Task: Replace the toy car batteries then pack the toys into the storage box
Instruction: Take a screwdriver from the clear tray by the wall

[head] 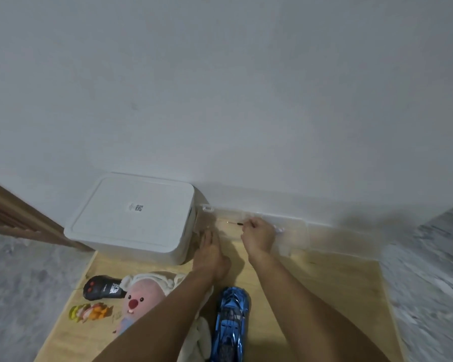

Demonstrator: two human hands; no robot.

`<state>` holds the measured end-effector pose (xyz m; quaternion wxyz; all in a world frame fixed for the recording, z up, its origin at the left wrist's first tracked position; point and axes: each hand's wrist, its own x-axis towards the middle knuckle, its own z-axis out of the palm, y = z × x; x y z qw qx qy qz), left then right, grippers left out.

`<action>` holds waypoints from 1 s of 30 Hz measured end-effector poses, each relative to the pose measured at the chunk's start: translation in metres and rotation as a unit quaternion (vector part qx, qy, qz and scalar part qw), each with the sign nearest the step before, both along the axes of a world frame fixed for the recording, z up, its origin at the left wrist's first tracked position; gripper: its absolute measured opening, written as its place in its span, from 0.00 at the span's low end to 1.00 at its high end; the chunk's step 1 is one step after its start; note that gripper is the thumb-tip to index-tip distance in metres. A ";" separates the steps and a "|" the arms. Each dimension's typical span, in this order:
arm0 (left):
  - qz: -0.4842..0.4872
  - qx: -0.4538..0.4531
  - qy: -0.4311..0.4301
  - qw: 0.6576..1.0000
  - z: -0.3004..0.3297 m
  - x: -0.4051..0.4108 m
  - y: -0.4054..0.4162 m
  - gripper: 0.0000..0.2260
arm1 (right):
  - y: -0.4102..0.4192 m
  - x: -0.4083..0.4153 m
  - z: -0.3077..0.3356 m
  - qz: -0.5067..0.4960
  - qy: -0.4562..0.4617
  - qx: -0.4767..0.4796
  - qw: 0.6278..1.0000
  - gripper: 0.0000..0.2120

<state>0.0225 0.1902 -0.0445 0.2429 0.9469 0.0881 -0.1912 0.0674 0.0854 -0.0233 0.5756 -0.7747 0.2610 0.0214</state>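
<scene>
- Reaching forward, both bare arms stretch from the bottom edge toward the wall in the middle of the frame.
- The right hand (258,237) is curled over a clear plastic case (293,231) that lies against the wall at centre right; its fingers (250,223) are pinched closed on a thin dark tool (238,223), perhaps a small screwdriver; the tip points left; what kind of tool it is I cannot tell for sure.
- The left hand (210,253) lies flat just left of the right hand, its fingers (207,237) stretched out and holding nothing; the fingertips are at the left end of the clear case, close to the white box; if they touch the case I cannot tell.
- The white storage box (132,218) stands at centre left against the wall; its lid is on, with a small label on top.
- The blue toy car (230,325) lies on the wooden worktop (324,296) at bottom centre, between the two forearms, shiny and pointing away from the camera.
- At lower left lie a black remote control (102,288), a pink plush toy (139,301) with a cream cloth (154,279) around it, and a small yellow-orange toy (89,312); all are outside the box.
</scene>
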 end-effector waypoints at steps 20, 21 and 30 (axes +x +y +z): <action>-0.104 0.017 0.052 0.993 0.006 0.003 0.022 0.40 | 0.003 0.038 -0.013 0.400 0.055 -0.511 0.759 0.17; -0.106 0.021 0.053 0.993 0.006 0.003 0.022 0.40 | 0.003 0.040 -0.015 0.404 0.048 -0.520 0.751 0.17; -0.108 0.014 0.054 0.993 0.006 0.004 0.022 0.39 | 0.003 0.046 -0.018 0.393 0.051 -0.432 0.810 0.14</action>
